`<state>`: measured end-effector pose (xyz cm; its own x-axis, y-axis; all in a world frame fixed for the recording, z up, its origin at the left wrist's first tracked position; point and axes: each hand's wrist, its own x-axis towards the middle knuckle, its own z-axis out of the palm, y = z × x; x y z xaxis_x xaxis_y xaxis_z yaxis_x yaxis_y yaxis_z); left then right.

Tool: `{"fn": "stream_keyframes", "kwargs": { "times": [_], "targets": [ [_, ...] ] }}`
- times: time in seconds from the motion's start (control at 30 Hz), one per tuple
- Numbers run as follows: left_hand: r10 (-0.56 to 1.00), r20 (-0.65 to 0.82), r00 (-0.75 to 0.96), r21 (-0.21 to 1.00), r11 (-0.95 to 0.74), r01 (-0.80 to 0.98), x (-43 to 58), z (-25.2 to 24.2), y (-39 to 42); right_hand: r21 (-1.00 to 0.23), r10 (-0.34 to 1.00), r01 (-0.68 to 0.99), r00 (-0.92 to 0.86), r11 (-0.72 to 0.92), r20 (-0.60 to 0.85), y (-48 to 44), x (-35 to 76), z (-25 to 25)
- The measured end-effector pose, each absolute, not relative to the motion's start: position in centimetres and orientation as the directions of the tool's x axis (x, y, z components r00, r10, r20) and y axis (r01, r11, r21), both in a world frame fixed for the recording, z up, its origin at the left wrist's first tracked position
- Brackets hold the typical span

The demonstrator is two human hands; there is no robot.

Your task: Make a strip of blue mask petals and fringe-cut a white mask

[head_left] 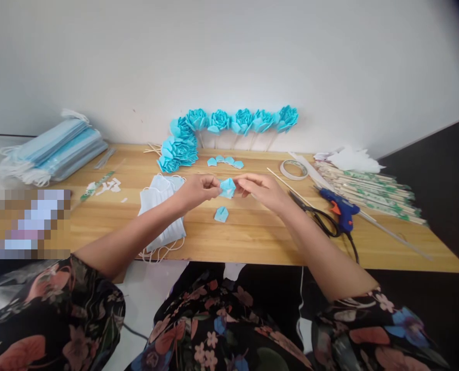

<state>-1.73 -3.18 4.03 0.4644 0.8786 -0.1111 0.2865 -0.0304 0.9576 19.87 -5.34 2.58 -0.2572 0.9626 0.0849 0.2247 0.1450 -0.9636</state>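
Note:
Between my hands, just above the table, is a light blue folded petal (227,188). My left hand (203,189) pinches its left edge between thumb and fingertips. At its right edge is my right hand (260,189), fingers bent together and the fingertips at the petal. A second folded blue petal (221,214) lies on the wood below them. Behind my hands, several small folded petals (225,161) sit in a curved row. Pleated blue face masks (163,206) with white ear loops lie under and beside my left forearm.
Finished blue flowers (242,121) on sticks lean along the wall. A stack of masks (55,147) stands at the left, near white scraps (111,185). To the right are tape (294,169), black-handled scissors (324,221), a blue glue gun (341,208) and wrapped chopsticks (372,190).

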Motion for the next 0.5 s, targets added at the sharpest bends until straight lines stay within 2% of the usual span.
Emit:
{"fn": "stream_keyframes", "kwargs": {
  "times": [0.13,0.27,0.37,0.5],
  "targets": [
    [0.861,-0.067,0.503,0.936,-0.121,0.331,-1.6,4.1,-2.7,-0.933,0.964,0.295,-0.225,0.207,0.143,-4.6,19.4,3.2],
    [0.841,0.054,0.539,0.870,-0.304,0.388,-2.0,4.6,-0.7,-0.954,0.974,0.198,-0.080,0.223,0.211,-3.6,20.6,3.9],
    [0.817,0.150,0.557,0.705,-0.484,0.519,-1.6,4.5,1.4,-0.981,0.981,0.053,0.030,0.189,0.191,-2.9,22.3,4.1],
    [0.749,0.132,0.650,0.432,-0.634,0.642,0.7,3.1,4.0,-0.983,0.990,-0.120,0.025,0.139,0.137,-2.1,24.3,3.3]
  ]
}}
